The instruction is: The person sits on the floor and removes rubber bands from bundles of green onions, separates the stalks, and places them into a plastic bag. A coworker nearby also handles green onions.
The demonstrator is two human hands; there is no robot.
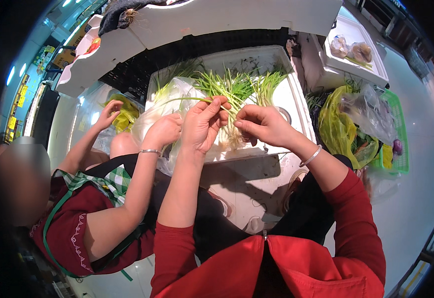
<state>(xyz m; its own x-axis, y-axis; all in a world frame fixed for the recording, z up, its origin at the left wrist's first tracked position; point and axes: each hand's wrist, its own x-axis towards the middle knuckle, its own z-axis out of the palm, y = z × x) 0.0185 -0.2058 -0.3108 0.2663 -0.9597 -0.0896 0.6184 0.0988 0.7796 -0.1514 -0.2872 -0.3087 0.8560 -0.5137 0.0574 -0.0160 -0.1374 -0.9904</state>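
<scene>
My left hand (206, 123) pinches a thin green onion stalk (187, 98) between thumb and fingers, its green end pointing left. Close by on the right, my right hand (263, 124) has its thumb and forefinger brought together at the lower stems; whether it grips one is unclear. Beneath both hands, a bunch of green onions (232, 87) lies in a white foam box (302, 108), its pale roots (232, 138) towards me. A smaller bunch (269, 87) lies to its right. A clear plastic bag (150, 115) rests over the box's left part.
At my left sits a co-worker in a checked apron (118, 182), one hand (165, 130) near my left forearm. A green basket (401, 149) with yellow bags (338, 123) stands right. Foam boxes (220, 22) line the far side; another foam box (381, 70) holds bagged items.
</scene>
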